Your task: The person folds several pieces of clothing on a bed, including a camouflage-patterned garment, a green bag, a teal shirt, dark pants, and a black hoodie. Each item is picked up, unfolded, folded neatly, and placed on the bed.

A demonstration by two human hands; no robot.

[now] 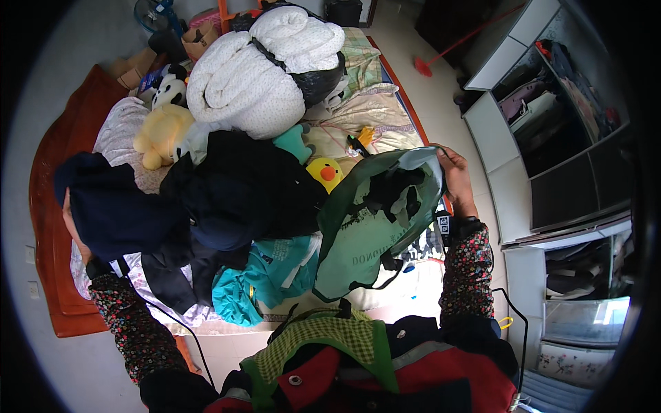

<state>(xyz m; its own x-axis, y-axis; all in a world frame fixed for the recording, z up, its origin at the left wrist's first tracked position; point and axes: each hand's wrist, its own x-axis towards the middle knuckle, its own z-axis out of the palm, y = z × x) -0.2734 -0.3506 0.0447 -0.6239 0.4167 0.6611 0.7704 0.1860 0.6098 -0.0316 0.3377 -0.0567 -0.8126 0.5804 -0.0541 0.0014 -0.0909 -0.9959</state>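
My left hand point(74, 224) is at the left of the bed, closed round the edge of a dark navy garment point(124, 206); the cloth hides most of its fingers. On the right, my right hand point(458, 180) grips the rim of a green bag point(365, 241), which tilts with its mouth open. Dark pieces show inside or on the bag, too unclear to name. Between my hands lies a heap of black clothing point(255, 179). A teal garment point(265, 275) spreads beside the bag, near the bed's front edge.
Behind the heap are a rolled white quilt point(241, 86), a yellow plush toy point(165, 134), a panda plush point(170, 89) and a yellow duck toy point(325, 172). A brown headboard point(55, 206) bounds the left. Open wardrobe shelves point(544, 103) with clothes stand to the right.
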